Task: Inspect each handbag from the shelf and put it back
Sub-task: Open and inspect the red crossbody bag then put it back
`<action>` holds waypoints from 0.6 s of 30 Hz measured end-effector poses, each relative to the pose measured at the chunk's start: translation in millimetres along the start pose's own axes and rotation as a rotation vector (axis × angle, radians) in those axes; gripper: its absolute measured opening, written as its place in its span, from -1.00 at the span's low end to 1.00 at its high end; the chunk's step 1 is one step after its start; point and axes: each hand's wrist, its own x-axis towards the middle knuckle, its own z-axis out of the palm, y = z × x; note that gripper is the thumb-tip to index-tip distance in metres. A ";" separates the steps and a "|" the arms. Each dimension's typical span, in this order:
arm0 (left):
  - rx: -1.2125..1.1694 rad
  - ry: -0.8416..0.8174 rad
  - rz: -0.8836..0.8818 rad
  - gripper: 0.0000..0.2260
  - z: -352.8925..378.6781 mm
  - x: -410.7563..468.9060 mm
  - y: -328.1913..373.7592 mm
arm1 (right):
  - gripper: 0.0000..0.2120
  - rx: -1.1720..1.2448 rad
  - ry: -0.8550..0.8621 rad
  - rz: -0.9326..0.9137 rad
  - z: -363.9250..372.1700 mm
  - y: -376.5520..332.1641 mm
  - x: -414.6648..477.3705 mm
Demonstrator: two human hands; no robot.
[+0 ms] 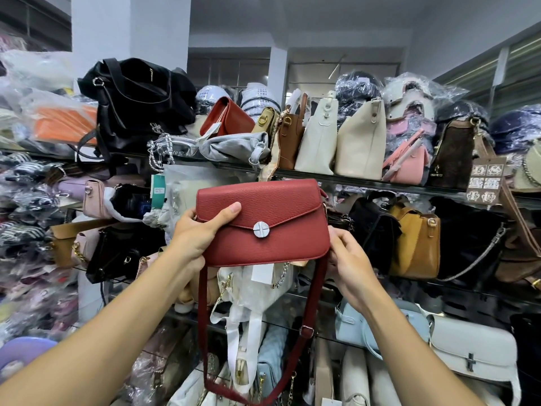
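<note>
A storeroom with grey walls and a white pillar; glass shelves (366, 180) crowded with bags, many wrapped in clear plastic. The red handbag (263, 247) is off the shelf, held up in the air in front of the middle tiers, just below the front edge of the top shelf, its flap facing the camera; a round silver clasp (261, 229) sits at the point of the flap, with no lettering that can be read on it. The left hand (199, 232) grips the bag's left end, thumb laid across the front of the flap and fingers hidden behind; the right hand (348, 259) holds the bag's lower right corner with its fingers curled round the edge. The red strap (304, 332) hangs below the bag in a long loop.

On the top shelf stand a black bag (137, 106) near the left end, a second red bag (228, 117) tilted behind it, a brown tote (289, 136) and two cream bags (360, 142) side by side; a green tag (158, 187) dangles over that shelf's front edge, its print too small to read; towards the right end a brown hang tag (484, 180) shows six ornamental squares, no legible words. A blank white tag (262, 272) hangs just beneath the red handbag; a mustard bag (415, 241) stands on the tier to the right.
</note>
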 end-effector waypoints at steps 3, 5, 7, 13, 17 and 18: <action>-0.005 -0.011 0.005 -0.15 -5.5 0.5 0.2 | -0.85 0.019 -0.033 -0.014 -1.4 1.8 -1.2; -0.004 -0.035 0.014 -0.23 -8.0 -2.3 0.5 | -0.81 0.085 -0.033 0.013 3.0 -2.0 -2.4; -0.001 -0.065 0.020 -0.19 -11.7 -3.4 -1.2 | -0.76 0.192 -0.013 0.047 6.8 -6.4 -0.9; 0.157 -0.174 0.201 -0.12 -21.0 -7.7 -7.2 | -0.61 0.194 -0.066 0.108 14.3 -9.8 3.0; 0.269 -0.288 0.309 -0.21 -26.3 -10.4 -7.4 | -0.29 0.261 -0.047 0.132 19.1 -8.3 2.4; 0.304 -0.327 0.337 -0.22 -27.0 -12.6 -7.0 | -0.26 0.282 -0.036 0.142 19.4 -8.8 1.9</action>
